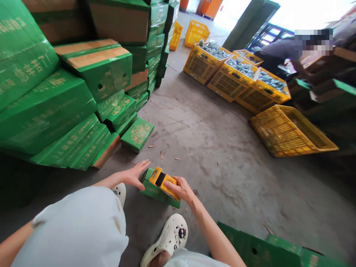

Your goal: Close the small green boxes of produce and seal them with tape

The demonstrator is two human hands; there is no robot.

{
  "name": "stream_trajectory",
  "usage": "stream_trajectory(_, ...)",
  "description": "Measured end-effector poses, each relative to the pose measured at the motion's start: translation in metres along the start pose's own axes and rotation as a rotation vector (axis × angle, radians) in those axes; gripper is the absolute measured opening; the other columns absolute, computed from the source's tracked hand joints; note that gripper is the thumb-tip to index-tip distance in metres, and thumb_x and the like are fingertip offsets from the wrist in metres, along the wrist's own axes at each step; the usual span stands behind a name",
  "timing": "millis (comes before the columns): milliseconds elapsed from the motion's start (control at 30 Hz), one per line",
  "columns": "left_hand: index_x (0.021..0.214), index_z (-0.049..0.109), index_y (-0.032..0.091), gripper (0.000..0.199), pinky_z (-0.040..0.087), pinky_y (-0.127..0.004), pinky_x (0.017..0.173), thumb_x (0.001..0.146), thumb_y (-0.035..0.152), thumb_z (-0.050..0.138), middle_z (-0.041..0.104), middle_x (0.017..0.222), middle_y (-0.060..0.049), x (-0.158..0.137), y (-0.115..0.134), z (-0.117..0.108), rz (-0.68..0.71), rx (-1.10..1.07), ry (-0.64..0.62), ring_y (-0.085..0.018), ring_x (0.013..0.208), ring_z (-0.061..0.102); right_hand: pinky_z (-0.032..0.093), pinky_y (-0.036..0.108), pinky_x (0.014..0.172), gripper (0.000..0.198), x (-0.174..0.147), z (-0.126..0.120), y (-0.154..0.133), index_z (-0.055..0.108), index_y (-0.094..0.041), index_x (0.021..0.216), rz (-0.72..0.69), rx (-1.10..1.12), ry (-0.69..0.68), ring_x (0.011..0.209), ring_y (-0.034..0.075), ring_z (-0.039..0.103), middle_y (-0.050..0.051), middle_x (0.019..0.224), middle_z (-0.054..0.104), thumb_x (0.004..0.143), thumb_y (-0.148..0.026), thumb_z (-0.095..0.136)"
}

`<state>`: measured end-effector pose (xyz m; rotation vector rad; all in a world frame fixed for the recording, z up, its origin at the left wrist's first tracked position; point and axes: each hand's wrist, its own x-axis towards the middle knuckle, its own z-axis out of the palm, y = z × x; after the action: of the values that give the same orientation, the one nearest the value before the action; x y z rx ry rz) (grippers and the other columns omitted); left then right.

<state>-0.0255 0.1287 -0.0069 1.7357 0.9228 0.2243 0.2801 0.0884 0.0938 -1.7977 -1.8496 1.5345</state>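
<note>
In the head view, my right hand [180, 189] grips a yellow hand tool with a black middle [164, 181]; its exact kind is unclear. The tool rests on or just over the top of a small green cardboard box [155, 191] standing on the floor between my feet. My left hand [137, 174] is open at the left end of this box, fingers stretched out and thumb apart. Whether its thumb touches the cardboard I cannot tell. The box's underside is hidden.
Stacked green boxes [108, 76] rise on the left, with one flat green box [138, 134] on the floor. Yellow crates [222, 83] full of small bluish-grey items stand ahead. A tilted yellow crate [289, 133], a bending co-worker [280, 52] and flattened green cardboard [250, 244] are rightward.
</note>
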Motion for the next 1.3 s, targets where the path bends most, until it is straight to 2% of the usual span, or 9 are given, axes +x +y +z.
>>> stream_trajectory(133,0.141,0.060,0.018,0.078,0.051,-0.044,0.105,0.073,0.051,0.078,0.060,0.148,-0.018,-0.006,0.011,-0.021,-0.260,-0.466,0.090,-0.034,0.134,0.059,0.027,0.023,0.051,0.059,0.002,0.000,0.001,0.058,-0.017,0.074,0.022,0.059,-0.047,0.060,0.011,0.041,-0.003,0.064,0.048,0.080,-0.075,0.064)
stream_trajectory(233,0.107,0.074,0.014,0.061,0.057,-0.037,0.082,0.074,0.065,0.077,0.078,0.105,-0.015,-0.004,0.017,-0.018,-0.437,-0.713,-0.022,-0.026,0.095,0.075,0.028,0.023,0.051,0.059,0.000,-0.002,0.000,0.058,-0.016,0.074,0.004,0.068,-0.072,0.060,0.011,0.041,-0.003,0.064,0.047,0.080,-0.075,0.064)
stream_trajectory(300,0.092,0.074,0.013,0.066,0.057,-0.033,0.076,0.072,0.075,0.075,0.079,0.091,-0.013,-0.001,0.021,-0.016,-0.461,-0.808,-0.048,-0.021,0.080,0.074,0.028,0.023,0.051,0.059,-0.001,-0.003,-0.002,0.058,-0.016,0.073,-0.006,0.044,-0.073,0.059,0.011,0.040,-0.003,0.063,0.046,0.080,-0.074,0.064)
stream_trajectory(400,0.089,0.075,0.013,0.071,0.056,-0.031,0.072,0.069,0.080,0.075,0.079,0.091,-0.014,0.002,0.030,-0.016,-0.459,-0.855,-0.016,-0.021,0.079,0.074,0.028,0.023,0.051,0.058,0.000,-0.004,-0.004,0.058,-0.016,0.072,-0.008,0.023,-0.072,0.059,0.011,0.039,-0.003,0.062,0.046,0.080,-0.074,0.064)
stream_trajectory(533,0.109,0.077,0.017,0.065,0.056,-0.031,0.077,0.069,0.067,0.086,0.077,0.117,-0.016,0.003,0.042,-0.018,-0.410,-0.935,-0.132,-0.025,0.101,0.074,0.029,0.023,0.051,0.057,0.001,-0.003,-0.003,0.060,-0.016,0.076,0.007,0.054,-0.102,0.059,0.011,0.039,-0.003,0.063,0.047,0.080,-0.072,0.065)
stream_trajectory(633,0.112,0.077,0.018,0.061,0.056,-0.032,0.079,0.064,0.051,0.094,0.076,0.120,-0.014,0.003,0.046,-0.012,-0.396,-1.024,-0.190,-0.023,0.101,0.072,0.029,0.023,0.051,0.055,0.000,-0.002,-0.003,0.057,-0.017,0.075,0.017,0.073,-0.108,0.059,0.011,0.039,-0.004,0.063,0.046,0.079,-0.071,0.067)
stream_trajectory(767,0.100,0.079,0.017,0.056,0.054,-0.030,0.073,0.054,0.043,0.098,0.078,0.096,-0.009,0.007,0.043,0.000,-0.417,-1.016,-0.093,-0.018,0.081,0.071,0.028,0.023,0.050,0.056,-0.001,-0.002,-0.006,0.056,-0.017,0.074,0.011,0.038,-0.112,0.058,0.010,0.038,-0.004,0.062,0.045,0.081,-0.072,0.064)
stream_trajectory(1033,0.081,0.076,0.013,0.043,0.046,-0.025,0.060,0.058,0.047,0.092,0.072,0.068,-0.003,0.011,0.036,0.013,-0.295,-0.851,0.180,-0.014,0.063,0.065,0.027,0.024,0.052,0.058,0.005,0.000,-0.017,0.063,-0.016,0.076,0.017,-0.122,-0.102,0.061,0.012,0.042,-0.003,0.065,0.050,0.083,-0.073,0.061)
stream_trajectory(1300,0.080,0.075,0.014,0.042,0.045,-0.025,0.062,0.060,0.048,0.091,0.070,0.067,-0.002,-0.009,0.011,-0.011,-0.251,-0.777,0.328,-0.013,0.062,0.061,0.027,0.024,0.052,0.055,0.002,-0.004,-0.020,0.060,-0.018,0.073,-0.015,-0.302,-0.105,0.058,0.012,0.044,-0.003,0.062,0.048,0.082,-0.072,0.062)
